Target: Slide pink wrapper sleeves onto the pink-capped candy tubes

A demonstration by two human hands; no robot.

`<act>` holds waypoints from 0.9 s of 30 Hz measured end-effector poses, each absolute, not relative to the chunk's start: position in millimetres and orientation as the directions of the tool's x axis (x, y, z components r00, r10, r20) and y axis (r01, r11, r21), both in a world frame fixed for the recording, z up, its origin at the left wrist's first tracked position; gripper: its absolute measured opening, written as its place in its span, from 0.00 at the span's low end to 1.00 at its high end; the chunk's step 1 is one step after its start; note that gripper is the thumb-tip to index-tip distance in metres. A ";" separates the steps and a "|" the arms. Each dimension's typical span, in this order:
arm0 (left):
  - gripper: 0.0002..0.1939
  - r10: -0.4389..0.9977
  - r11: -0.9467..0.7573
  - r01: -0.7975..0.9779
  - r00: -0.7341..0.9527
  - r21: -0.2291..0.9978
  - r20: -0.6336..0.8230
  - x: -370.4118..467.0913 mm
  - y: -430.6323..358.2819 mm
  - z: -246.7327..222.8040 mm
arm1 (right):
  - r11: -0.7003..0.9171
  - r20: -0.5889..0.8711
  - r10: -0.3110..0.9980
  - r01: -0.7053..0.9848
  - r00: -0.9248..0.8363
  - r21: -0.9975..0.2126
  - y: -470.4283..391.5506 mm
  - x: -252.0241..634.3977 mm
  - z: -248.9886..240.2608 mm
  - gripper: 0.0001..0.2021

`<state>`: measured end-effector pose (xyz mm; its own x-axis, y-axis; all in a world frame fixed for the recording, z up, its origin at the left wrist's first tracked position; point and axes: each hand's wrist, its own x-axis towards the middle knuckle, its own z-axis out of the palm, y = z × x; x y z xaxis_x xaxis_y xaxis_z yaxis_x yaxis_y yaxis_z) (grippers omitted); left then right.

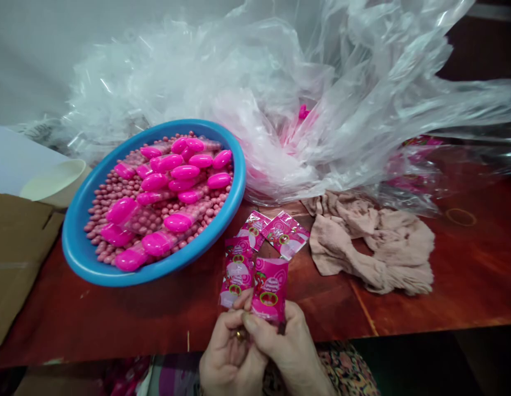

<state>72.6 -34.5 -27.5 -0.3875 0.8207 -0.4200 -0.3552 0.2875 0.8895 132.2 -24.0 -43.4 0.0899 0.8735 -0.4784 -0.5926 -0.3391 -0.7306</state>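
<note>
A small glossy pink packet (270, 283) with printed swirls stands upright between my hands at the table's front edge. My right hand (290, 346) is closed on its lower part, thumb in front and fingers at its right side. My left hand (232, 349), with a ring on a finger, is closed at the packet's lower left corner, fingertips partly behind it. Just past my hands lie several similar packets (237, 264), some joined in a strip. To their left is a blue basin (156, 275) of pink beads (104, 212) and clear capsules with bright pink caps (185, 172).
A crumpled beige cloth (374, 242) lies right of the packets. Heaped clear plastic bags (255, 99) fill the back; more pink packets show through plastic at right. Cardboard (20, 258) and a pale bowl (57, 181) sit at left on the red-brown table (168, 324).
</note>
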 end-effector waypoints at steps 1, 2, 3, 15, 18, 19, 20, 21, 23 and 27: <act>0.15 0.819 0.296 -0.357 -0.383 0.886 -0.428 72.4 -32.9 -26.9 | -0.339 -0.479 0.872 -0.582 0.100 -0.739 -24.5 132.6 -43.6 0.04; 0.15 0.822 0.301 -0.360 -0.371 0.883 -0.432 72.3 -30.8 -26.1 | -0.342 -0.480 0.871 -0.574 0.103 -0.744 -25.2 133.5 -43.7 0.04; 0.15 0.829 0.303 -0.364 -0.354 0.881 -0.432 72.0 -28.2 -25.0 | -0.340 -0.479 0.872 -0.573 0.105 -0.745 -26.0 134.8 -43.6 0.05; 0.17 0.861 0.334 -0.359 -0.260 0.871 -0.437 58.6 -16.8 -22.0 | -0.226 -0.394 0.913 -0.668 0.108 -0.709 -22.6 147.3 -37.2 0.08; 0.14 0.867 0.322 -0.305 -0.285 0.896 -0.408 60.6 -19.2 -21.2 | -0.247 -0.403 0.911 -0.677 0.081 -0.694 -22.6 147.4 -38.0 0.10; 0.13 0.873 0.312 -0.262 -0.300 0.913 -0.385 61.8 -19.9 -21.1 | -0.251 -0.413 0.907 -0.674 0.088 -0.694 -22.9 147.3 -38.0 0.10; 0.12 0.879 0.299 -0.214 -0.319 0.930 -0.356 63.2 -20.4 -21.1 | -0.262 -0.429 0.898 -0.664 0.098 -0.700 -23.3 147.0 -37.9 0.09; 0.11 0.883 0.282 -0.170 -0.339 0.944 -0.324 64.5 -20.9 -21.3 | -0.276 -0.448 0.887 -0.646 0.114 -0.712 -23.7 146.6 -37.6 0.08; 0.10 0.889 0.246 -0.124 -0.366 0.961 -0.275 66.6 -21.8 -22.0 | -0.314 -0.480 0.867 -0.596 0.138 -0.739 -24.9 144.9 -36.8 0.08; 0.11 0.884 0.212 -0.131 -0.396 0.969 -0.247 67.2 -23.2 -24.1 | -0.353 -0.527 0.834 -0.575 0.164 -0.738 -28.2 137.7 -37.4 0.08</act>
<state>67.2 -23.2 -24.1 -0.3963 0.8844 -0.2466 -0.1306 0.2116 0.9686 137.7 -28.2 -37.4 0.1644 0.8336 -0.5274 -0.5753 -0.3533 -0.7377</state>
